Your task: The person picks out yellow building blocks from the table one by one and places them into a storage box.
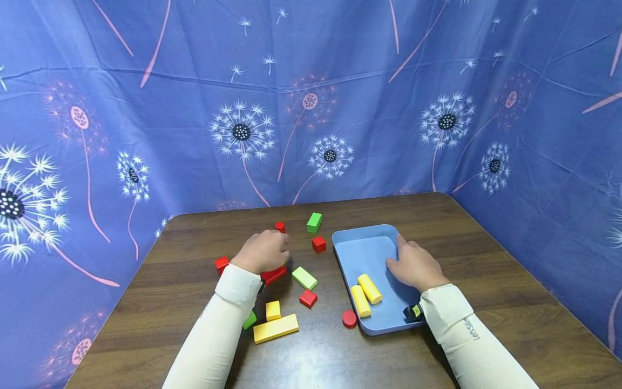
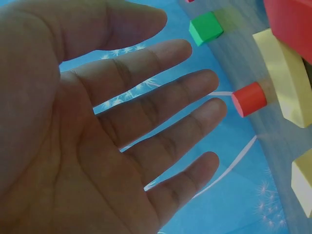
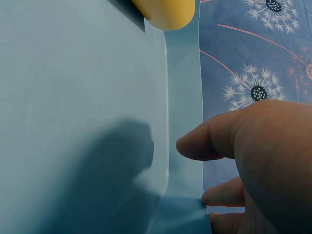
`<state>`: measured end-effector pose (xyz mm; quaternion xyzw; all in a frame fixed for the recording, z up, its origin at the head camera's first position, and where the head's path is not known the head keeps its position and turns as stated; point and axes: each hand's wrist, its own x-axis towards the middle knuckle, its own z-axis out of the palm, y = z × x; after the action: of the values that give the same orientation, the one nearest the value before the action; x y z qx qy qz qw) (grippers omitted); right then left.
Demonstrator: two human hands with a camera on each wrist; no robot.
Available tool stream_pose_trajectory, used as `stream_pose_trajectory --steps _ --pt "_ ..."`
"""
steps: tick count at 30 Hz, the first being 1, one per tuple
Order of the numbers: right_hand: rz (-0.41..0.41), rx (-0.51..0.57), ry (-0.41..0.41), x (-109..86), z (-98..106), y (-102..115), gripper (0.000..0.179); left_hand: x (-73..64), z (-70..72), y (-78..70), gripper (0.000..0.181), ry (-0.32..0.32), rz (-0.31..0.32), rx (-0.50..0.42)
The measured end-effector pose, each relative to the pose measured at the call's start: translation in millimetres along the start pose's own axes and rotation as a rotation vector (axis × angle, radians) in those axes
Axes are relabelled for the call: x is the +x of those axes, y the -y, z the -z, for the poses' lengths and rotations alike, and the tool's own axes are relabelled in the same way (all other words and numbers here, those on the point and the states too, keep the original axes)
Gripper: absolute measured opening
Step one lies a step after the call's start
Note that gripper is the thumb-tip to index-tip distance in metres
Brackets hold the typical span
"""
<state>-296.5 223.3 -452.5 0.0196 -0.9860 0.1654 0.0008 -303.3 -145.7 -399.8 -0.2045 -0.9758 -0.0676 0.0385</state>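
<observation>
Holding the blue tray (image 1: 366,248) by its right side, the right hand (image 1: 417,265) has its thumb on the inside and its fingers outside the wall, maybe so the tray will not slide. Two yellow rollers (image 1: 369,289) lie in the tray, by its near left corner (they are round, so the wall may help stop them from rolling off). The left hand (image 1: 262,251) is off to the left of the tray, with its fingers out straight and nothing in them, probably because it has no block to hold. Also left of the tray are a long red block (image 1: 275,274), partly hidden by the left hand, and a small red cylinder (image 1: 279,227) just past that hand. I cannot tell if they touch it. A light green block (image 1: 304,278) lies between the left hand and the tray, which is well apart from that hand.
</observation>
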Motion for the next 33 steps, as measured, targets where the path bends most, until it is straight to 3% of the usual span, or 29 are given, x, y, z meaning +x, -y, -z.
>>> stream_pose_trajectory --steps 11,18,33 --pt "-0.009 0.009 -0.001 0.4 0 -1 0.084 3.0 -10.0 5.8 0.025 0.010 -0.002 -0.007" --pt "-0.014 0.008 0.002 0.6 0 0 0.084 3.9 -13.3 9.2 0.038 0.041 0.004 -0.021" --pt "-0.008 0.011 0.004 0.8 0 -1 0.084 7.3 -23.3 15.3 0.037 0.068 0.003 -0.064"
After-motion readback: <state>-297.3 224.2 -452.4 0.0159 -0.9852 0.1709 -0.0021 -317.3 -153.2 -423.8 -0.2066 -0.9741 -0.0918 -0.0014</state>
